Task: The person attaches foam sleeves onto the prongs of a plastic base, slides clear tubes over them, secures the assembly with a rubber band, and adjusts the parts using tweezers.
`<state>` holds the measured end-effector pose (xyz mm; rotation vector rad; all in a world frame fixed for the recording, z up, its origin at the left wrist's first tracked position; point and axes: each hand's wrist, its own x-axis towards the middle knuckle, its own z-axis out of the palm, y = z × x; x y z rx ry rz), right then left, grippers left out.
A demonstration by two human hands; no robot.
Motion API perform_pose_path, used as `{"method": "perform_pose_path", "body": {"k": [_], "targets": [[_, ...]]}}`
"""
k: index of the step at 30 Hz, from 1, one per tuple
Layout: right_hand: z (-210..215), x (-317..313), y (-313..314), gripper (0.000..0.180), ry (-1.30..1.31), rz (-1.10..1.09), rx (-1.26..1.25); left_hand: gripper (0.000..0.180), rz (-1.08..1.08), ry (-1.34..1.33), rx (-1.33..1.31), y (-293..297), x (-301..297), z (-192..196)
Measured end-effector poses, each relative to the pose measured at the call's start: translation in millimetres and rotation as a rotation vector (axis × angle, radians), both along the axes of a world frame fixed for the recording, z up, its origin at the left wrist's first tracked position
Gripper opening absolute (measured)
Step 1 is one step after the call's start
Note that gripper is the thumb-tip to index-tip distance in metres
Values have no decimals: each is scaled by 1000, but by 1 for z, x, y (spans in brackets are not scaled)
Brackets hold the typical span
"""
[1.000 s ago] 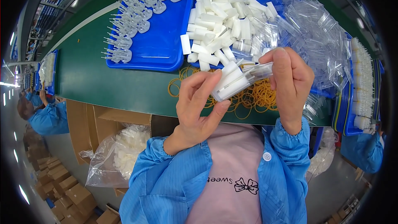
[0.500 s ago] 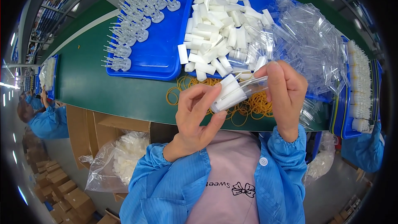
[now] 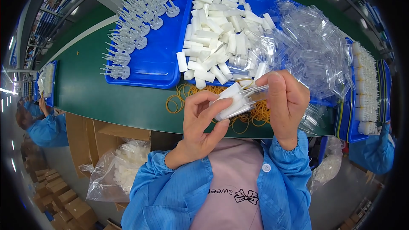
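Note:
My left hand [image 3: 199, 123] is closed on a small bundle of white blocks [image 3: 230, 94] with clear plastic about them, thumb below and a fingertip pressed on top. My right hand [image 3: 284, 108] pinches the thin, clear ends that stick out from the bundle's right side. Its fingers partly hide those ends. Both hands are above the near edge of the green table [image 3: 85, 89], over loose yellow rubber bands [image 3: 172, 103]. Just beyond them lies a heap of similar white blocks [image 3: 213, 27].
At the back left, a blue tray [image 3: 164, 55] holds rows of clear pronged parts [image 3: 138, 42]. Clear plastic sleeves [image 3: 317, 51] pile up at the right. Further right stand stacked blue trays [image 3: 353, 119] of white pieces. An open carton [image 3: 96, 138] and other workers' blue sleeves [image 3: 49, 130] are beside the table.
The view has shifted slightly. My left fingertip now lies further over the white blocks, and the bundle is tilted a little differently. My right hand keeps its pinch on the clear ends.

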<state>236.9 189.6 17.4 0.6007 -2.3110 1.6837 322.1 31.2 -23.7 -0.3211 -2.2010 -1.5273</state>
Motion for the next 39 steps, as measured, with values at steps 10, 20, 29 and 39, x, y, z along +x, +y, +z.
{"method": "perform_pose_path", "body": {"k": [10, 20, 29, 39], "targets": [[11, 2, 1, 14, -153, 116, 58, 31, -18, 101, 14, -2, -4, -10], [5, 6, 1, 20, -55, 73, -2, 34, 30, 80, -57, 0, -1, -7], [-3, 7, -2, 28, -414, 70, -202, 35, -30, 56, -87, -3, -5, -8], [3, 4, -1, 22, -120, 159, 12, 42, -16, -156, 687, -8, -11, -19]]}}
